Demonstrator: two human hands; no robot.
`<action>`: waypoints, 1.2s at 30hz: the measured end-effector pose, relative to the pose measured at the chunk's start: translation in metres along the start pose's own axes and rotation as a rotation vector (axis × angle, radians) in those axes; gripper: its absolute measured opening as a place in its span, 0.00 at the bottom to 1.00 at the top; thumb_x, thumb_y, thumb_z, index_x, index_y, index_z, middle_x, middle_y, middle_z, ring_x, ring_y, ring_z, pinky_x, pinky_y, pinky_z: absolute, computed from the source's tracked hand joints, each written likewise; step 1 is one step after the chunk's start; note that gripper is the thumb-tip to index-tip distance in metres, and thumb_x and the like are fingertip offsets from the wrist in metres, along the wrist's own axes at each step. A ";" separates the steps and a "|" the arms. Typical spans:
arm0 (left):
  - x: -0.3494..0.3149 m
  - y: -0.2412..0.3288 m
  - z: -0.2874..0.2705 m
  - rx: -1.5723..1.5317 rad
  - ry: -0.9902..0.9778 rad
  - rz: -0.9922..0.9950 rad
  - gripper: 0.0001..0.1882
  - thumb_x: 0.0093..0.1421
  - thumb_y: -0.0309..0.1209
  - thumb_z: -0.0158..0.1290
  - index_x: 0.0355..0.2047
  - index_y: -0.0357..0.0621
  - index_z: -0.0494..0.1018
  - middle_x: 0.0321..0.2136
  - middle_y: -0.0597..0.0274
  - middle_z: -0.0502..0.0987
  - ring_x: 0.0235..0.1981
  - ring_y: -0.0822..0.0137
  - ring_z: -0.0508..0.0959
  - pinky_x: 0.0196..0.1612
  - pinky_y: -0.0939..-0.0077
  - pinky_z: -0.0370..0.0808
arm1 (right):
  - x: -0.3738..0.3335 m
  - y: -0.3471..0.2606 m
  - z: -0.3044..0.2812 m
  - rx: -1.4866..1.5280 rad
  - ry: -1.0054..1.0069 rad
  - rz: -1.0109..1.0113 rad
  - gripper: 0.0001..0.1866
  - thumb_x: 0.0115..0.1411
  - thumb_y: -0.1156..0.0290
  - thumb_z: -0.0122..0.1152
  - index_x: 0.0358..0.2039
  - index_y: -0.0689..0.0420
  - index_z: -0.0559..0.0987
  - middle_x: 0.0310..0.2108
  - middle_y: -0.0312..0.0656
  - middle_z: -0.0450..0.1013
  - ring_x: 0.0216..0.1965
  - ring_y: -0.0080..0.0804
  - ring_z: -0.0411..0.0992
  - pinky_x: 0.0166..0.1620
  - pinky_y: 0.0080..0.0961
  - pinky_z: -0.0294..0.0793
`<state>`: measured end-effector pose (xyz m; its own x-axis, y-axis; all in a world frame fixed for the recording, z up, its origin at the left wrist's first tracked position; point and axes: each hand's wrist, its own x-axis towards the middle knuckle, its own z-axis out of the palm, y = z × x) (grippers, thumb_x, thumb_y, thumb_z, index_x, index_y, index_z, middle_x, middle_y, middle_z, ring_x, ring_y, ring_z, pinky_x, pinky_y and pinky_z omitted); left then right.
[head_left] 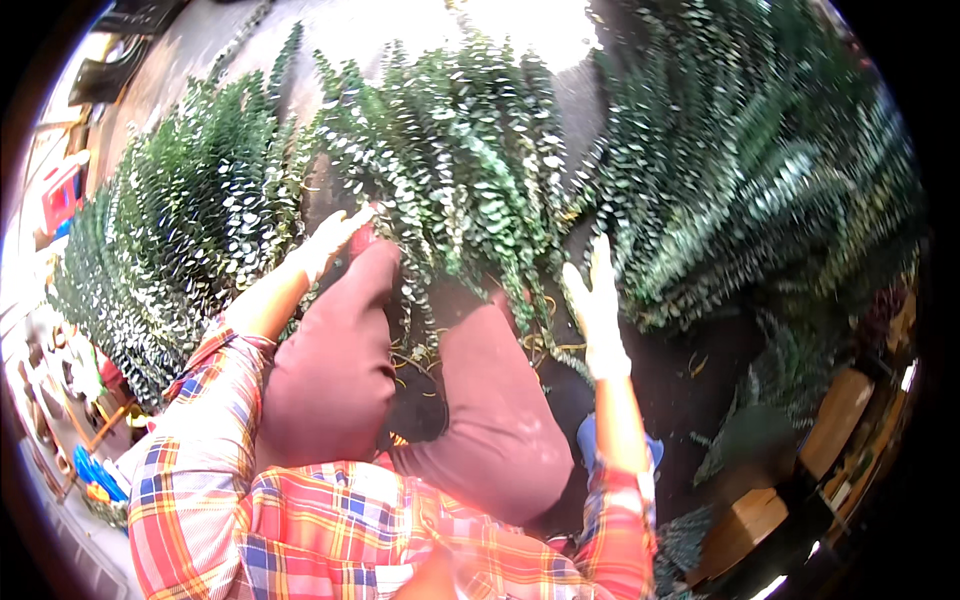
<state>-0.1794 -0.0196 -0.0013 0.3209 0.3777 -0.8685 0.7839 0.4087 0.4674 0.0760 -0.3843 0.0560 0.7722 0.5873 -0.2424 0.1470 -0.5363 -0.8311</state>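
Long green leafy branches with small rounded leaves lie spread in front of my knees: a left bunch (210,180), a middle bunch (465,150) and a large right heap (740,190). My left hand (340,238) reaches over my left knee with its fingers stretched out, between the left and middle bunches. No branch shows clearly in its fingers. My right hand (598,310) is open, thumb apart from the fingers, beside the stem ends between the middle bunch and the right heap. Both hands look very pale in the glare; gloves cannot be made out.
Loose stems and yellowish bits lie on the dark ground (670,370). Wooden boxes (750,525) stand at the lower right beside more foliage. A red container (62,195) and a blue item (98,472) are at the left edge. Strong sunlight washes out the far ground.
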 end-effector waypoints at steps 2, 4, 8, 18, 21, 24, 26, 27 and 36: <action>-0.008 0.045 0.023 0.004 -0.150 0.109 0.55 0.52 0.63 0.58 0.63 0.28 0.55 0.63 0.43 0.59 0.65 0.56 0.59 0.66 0.64 0.54 | 0.102 -0.006 0.020 -0.190 -0.048 0.023 0.52 0.54 0.53 0.67 0.67 0.66 0.49 0.68 0.58 0.49 0.69 0.46 0.49 0.68 0.33 0.49; 0.047 0.006 0.007 0.010 0.010 0.145 0.43 0.52 0.63 0.57 0.49 0.32 0.70 0.47 0.53 0.75 0.48 0.64 0.71 0.55 0.67 0.64 | 0.181 -0.019 0.058 -0.153 -0.084 0.092 0.57 0.50 0.47 0.69 0.67 0.67 0.48 0.67 0.59 0.51 0.67 0.48 0.52 0.67 0.31 0.53; 0.076 0.044 0.034 0.486 0.084 0.097 0.48 0.50 0.65 0.57 0.52 0.29 0.67 0.51 0.44 0.74 0.52 0.56 0.72 0.56 0.68 0.65 | 0.232 0.037 0.093 -0.206 -0.003 0.218 0.59 0.50 0.40 0.66 0.66 0.69 0.49 0.65 0.61 0.54 0.66 0.49 0.56 0.65 0.33 0.56; 0.047 0.089 0.102 -0.437 -0.460 0.436 0.38 0.50 0.42 0.68 0.59 0.46 0.64 0.52 0.65 0.73 0.54 0.70 0.69 0.59 0.73 0.64 | 0.152 -0.028 0.182 0.573 -0.375 0.478 0.28 0.64 0.44 0.52 0.51 0.54 0.75 0.42 0.38 0.74 0.38 0.24 0.71 0.43 0.21 0.71; 0.023 0.108 0.095 -0.541 -0.387 0.495 0.33 0.51 0.39 0.67 0.55 0.45 0.68 0.47 0.68 0.76 0.49 0.73 0.72 0.55 0.75 0.68 | 0.143 -0.084 0.157 0.749 -0.388 0.530 0.27 0.63 0.43 0.52 0.49 0.53 0.76 0.36 0.38 0.76 0.30 0.23 0.74 0.32 0.20 0.77; -0.010 0.159 0.062 -0.405 -0.289 0.844 0.33 0.51 0.40 0.67 0.55 0.43 0.69 0.45 0.69 0.77 0.44 0.75 0.75 0.51 0.78 0.71 | 0.147 -0.181 0.127 0.765 -0.436 0.462 0.27 0.65 0.45 0.49 0.48 0.57 0.74 0.40 0.43 0.74 0.32 0.34 0.75 0.35 0.30 0.78; -0.063 0.215 0.031 -0.192 -0.323 0.821 0.39 0.52 0.44 0.66 0.59 0.38 0.64 0.53 0.55 0.73 0.54 0.64 0.71 0.57 0.72 0.67 | 0.157 -0.216 0.108 0.678 -0.362 0.142 0.34 0.62 0.38 0.49 0.54 0.56 0.71 0.45 0.44 0.74 0.43 0.36 0.75 0.46 0.36 0.78; -0.089 0.238 0.018 -0.444 -0.491 0.994 0.48 0.49 0.40 0.69 0.64 0.44 0.53 0.48 0.62 0.76 0.48 0.66 0.75 0.54 0.73 0.71 | 0.165 -0.235 0.100 0.810 -0.373 -0.010 0.31 0.64 0.43 0.48 0.53 0.56 0.72 0.46 0.42 0.75 0.45 0.34 0.75 0.49 0.32 0.75; -0.288 0.268 -0.152 -0.076 -0.033 1.462 0.30 0.54 0.37 0.64 0.54 0.38 0.68 0.46 0.64 0.76 0.46 0.72 0.74 0.52 0.76 0.70 | 0.083 -0.454 0.177 0.943 -0.514 -0.353 0.31 0.65 0.44 0.45 0.54 0.58 0.72 0.47 0.42 0.74 0.46 0.36 0.74 0.51 0.33 0.73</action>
<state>-0.1428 0.1072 0.3988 0.8009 0.4675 0.3743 -0.2729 -0.2715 0.9230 -0.0364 0.0154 0.3244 0.4017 0.9119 0.0839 -0.3866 0.2519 -0.8872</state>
